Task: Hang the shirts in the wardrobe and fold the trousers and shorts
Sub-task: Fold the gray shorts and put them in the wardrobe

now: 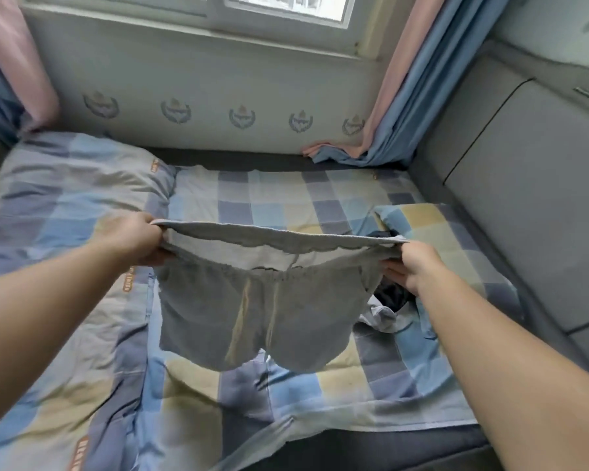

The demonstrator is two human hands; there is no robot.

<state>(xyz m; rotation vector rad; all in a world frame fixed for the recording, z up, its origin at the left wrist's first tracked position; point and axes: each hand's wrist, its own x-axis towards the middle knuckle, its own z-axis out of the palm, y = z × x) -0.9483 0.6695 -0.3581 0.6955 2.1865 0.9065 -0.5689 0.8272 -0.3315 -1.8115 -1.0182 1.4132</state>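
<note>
Grey shorts (252,300) hang stretched between left hand (136,239) and right hand (412,266), each pinching the waistband.

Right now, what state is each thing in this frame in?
Grey fabric shorts: held up by the waistband, unfolded, hanging above the bed.
Left hand: grip on the waistband's left end.
Right hand: grip on its right end.
Dark and white clothes pile: crumpled on the checked bedsheet.
</note>
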